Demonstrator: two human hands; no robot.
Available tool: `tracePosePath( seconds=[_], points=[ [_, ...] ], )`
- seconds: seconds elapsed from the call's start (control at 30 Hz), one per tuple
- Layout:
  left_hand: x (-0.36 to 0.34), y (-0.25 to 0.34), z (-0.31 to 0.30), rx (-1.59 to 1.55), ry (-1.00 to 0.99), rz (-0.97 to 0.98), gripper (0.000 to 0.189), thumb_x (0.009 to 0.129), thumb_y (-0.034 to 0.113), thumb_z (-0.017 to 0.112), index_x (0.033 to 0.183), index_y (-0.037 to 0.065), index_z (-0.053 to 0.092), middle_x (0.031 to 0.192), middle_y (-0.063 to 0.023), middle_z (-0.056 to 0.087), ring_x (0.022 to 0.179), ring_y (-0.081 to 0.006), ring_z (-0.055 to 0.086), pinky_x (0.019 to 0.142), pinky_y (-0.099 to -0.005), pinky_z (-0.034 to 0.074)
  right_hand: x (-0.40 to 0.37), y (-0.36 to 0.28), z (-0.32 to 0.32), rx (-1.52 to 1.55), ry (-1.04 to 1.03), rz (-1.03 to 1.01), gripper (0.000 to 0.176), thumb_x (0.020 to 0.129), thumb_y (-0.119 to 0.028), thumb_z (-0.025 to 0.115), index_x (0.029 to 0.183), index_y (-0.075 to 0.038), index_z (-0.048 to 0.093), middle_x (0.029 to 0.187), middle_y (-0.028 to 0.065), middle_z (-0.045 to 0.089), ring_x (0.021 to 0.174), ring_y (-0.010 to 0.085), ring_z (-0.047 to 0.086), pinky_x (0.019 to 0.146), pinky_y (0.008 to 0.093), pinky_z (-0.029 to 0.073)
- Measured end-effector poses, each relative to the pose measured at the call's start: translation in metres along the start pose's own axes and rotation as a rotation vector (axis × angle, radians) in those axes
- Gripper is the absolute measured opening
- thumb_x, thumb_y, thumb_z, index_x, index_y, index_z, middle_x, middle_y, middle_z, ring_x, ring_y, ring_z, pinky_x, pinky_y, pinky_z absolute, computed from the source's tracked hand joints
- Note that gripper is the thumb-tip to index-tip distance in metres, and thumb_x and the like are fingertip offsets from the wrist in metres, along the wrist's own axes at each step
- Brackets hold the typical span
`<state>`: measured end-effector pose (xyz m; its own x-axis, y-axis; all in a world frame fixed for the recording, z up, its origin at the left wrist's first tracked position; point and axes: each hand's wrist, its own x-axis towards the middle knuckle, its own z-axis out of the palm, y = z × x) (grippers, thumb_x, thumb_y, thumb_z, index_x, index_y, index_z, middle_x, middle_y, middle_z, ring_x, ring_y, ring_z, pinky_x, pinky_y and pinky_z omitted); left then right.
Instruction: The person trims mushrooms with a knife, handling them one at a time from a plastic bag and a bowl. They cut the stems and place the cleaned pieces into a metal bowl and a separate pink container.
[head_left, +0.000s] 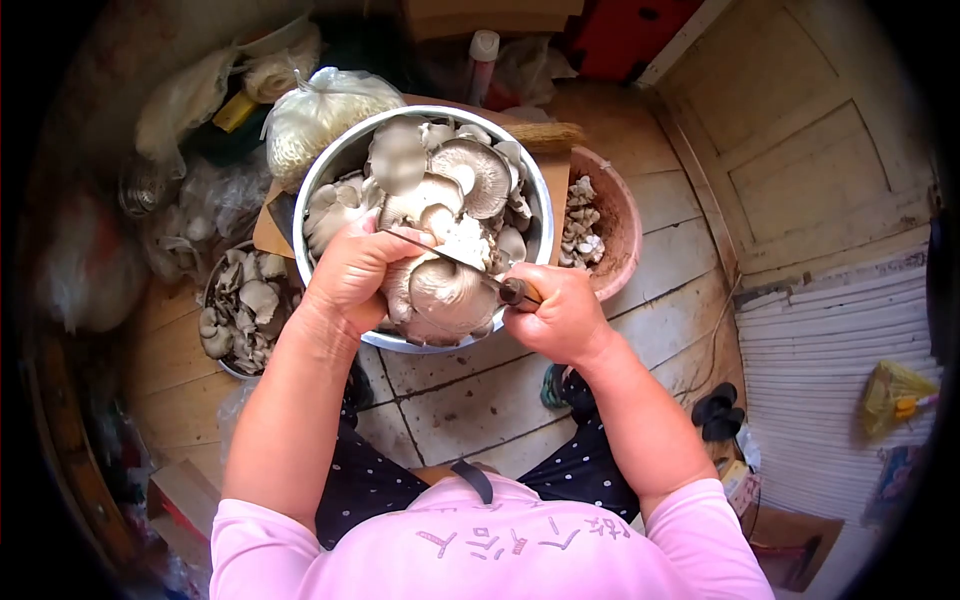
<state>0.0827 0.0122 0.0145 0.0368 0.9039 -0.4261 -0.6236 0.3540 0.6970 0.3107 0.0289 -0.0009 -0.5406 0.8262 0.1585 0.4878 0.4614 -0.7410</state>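
Observation:
My right hand (562, 314) is wrapped round the dark handle of a knife (446, 254), its thin blade pointing left across a cluster of oyster mushrooms (440, 298). My left hand (352, 276) grips that cluster from the left side, its thumb close to the blade's tip. The cluster has broad grey-brown caps and a pale, torn-looking base at the blade. Both hands are over the near part of a large metal basin (548, 215), heaped with more oyster mushrooms (470, 178), some gills up.
Right of the basin stands a pink tub (618, 200) with mushroom trimmings. At the left is a smaller bowl of mushrooms (245, 305). A tied plastic bag (322, 118) and a spray can (482, 66) sit behind. Tiled floor (665, 265) runs to a panelled door (810, 150).

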Motion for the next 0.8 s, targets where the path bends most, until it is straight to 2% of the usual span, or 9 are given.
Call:
tracePosePath(
  seconds=[0.17, 0.27, 0.33, 0.4, 0.47, 0.53, 0.6, 0.73, 0.8],
  points=[
    [0.002, 0.004, -0.009, -0.02, -0.06, 0.041, 0.036, 0.078, -0.007, 0.06, 0.113, -0.005, 0.054, 0.1, -0.0129, 0.066, 0.087, -0.0212, 0.066, 0.082, -0.0347, 0.056, 0.001, -0.007, 0.0, -0.022, 0.027, -0.012, 0.013, 0.067, -0.002, 0.063, 0.08, -0.005, 0.063, 0.067, 0.0082, 0.06, 0.058, 0.0186, 0.057, 0.057, 0.0295, 0.047],
    [0.005, 0.011, -0.012, -0.041, -0.071, 0.098, 0.036, 0.077, -0.001, 0.063, 0.112, -0.004, 0.055, 0.1, -0.0118, 0.065, 0.088, -0.0205, 0.066, 0.082, -0.0348, 0.055, -0.004, -0.008, 0.0, 0.524, 0.031, 0.164, 0.007, 0.079, 0.002, 0.059, 0.081, -0.001, 0.064, 0.067, -0.002, 0.058, 0.062, 0.0046, 0.054, 0.052, 0.0218, 0.043],
    [0.005, 0.013, -0.015, -0.054, 0.016, 0.171, 0.037, 0.077, -0.002, 0.065, 0.112, -0.004, 0.055, 0.1, -0.0117, 0.065, 0.088, -0.0205, 0.066, 0.082, -0.0346, 0.055, -0.002, -0.018, -0.011, 0.77, 0.119, 0.219, 0.007, 0.082, 0.001, 0.059, 0.085, -0.001, 0.065, 0.068, -0.0013, 0.058, 0.058, 0.004, 0.052, 0.048, 0.0199, 0.04],
    [0.002, 0.01, -0.006, -0.028, 0.063, 0.239, 0.038, 0.076, -0.002, 0.065, 0.112, -0.003, 0.055, 0.1, -0.0116, 0.065, 0.088, -0.0206, 0.066, 0.082, -0.0346, 0.055, -0.001, -0.011, -0.013, 0.815, 0.118, 0.243, 0.01, 0.084, -0.008, 0.063, 0.092, -0.003, 0.065, 0.08, -0.0017, 0.062, 0.066, 0.0058, 0.056, 0.059, 0.0214, 0.046],
    [0.002, 0.002, 0.004, -0.003, 0.107, 0.301, 0.038, 0.076, -0.002, 0.066, 0.112, -0.003, 0.054, 0.101, -0.0114, 0.065, 0.088, -0.0207, 0.066, 0.082, -0.0346, 0.055, 0.005, -0.023, -0.008, 0.894, 0.12, 0.488, 0.021, 0.082, -0.009, 0.065, 0.102, -0.001, 0.064, 0.082, -0.0009, 0.061, 0.062, 0.0056, 0.053, 0.052, 0.0207, 0.044],
    [0.002, -0.007, 0.01, -0.043, 0.098, 0.36, 0.041, 0.075, -0.002, 0.067, 0.114, -0.002, 0.053, 0.101, -0.011, 0.064, 0.088, -0.0212, 0.065, 0.081, -0.0345, 0.055, 0.008, -0.026, 0.004, 1.022, 0.107, 0.508, 0.045, 0.082, -0.014, 0.07, 0.121, 0.001, 0.054, 0.083, 0.0024, 0.059, 0.055, 0.0062, 0.049, 0.047, 0.0216, 0.042],
    [0.0, -0.013, 0.016, -0.027, 0.099, 0.385, 0.043, 0.076, -0.002, 0.068, 0.115, -0.001, 0.053, 0.103, -0.0107, 0.064, 0.09, -0.0211, 0.064, 0.083, -0.0343, 0.054, 0.008, -0.025, 0.007, 1.098, 0.079, 0.566, 0.052, 0.081, -0.016, 0.072, 0.125, 0.002, 0.049, 0.08, 0.0029, 0.056, 0.053, 0.0072, 0.049, 0.046, 0.0221, 0.042],
    [0.002, -0.018, 0.019, 0.071, 0.109, 0.564, 0.047, 0.077, 0.001, 0.072, 0.118, 0.0, 0.051, 0.109, -0.0095, 0.062, 0.096, -0.0177, 0.061, 0.087, -0.0325, 0.051, 0.011, -0.022, 0.008, 1.197, 0.073, 0.597, 0.048, 0.081, -0.015, 0.072, 0.12, 0.001, 0.05, 0.077, 0.0026, 0.055, 0.051, 0.0083, 0.049, 0.044, 0.0226, 0.042],
    [0.002, -0.018, 0.018, 0.221, 0.137, 0.697, 0.049, 0.076, 0.001, 0.074, 0.119, 0.0, 0.051, 0.11, -0.0085, 0.062, 0.098, -0.0157, 0.06, 0.088, -0.0308, 0.05, 0.011, -0.022, 0.01, 1.295, 0.147, 0.63, 0.029, 0.085, -0.012, 0.066, 0.11, -0.004, 0.054, 0.061, 0.0007, 0.051, 0.044, 0.01, 0.045, 0.044, 0.0243, 0.039]
  ],
)
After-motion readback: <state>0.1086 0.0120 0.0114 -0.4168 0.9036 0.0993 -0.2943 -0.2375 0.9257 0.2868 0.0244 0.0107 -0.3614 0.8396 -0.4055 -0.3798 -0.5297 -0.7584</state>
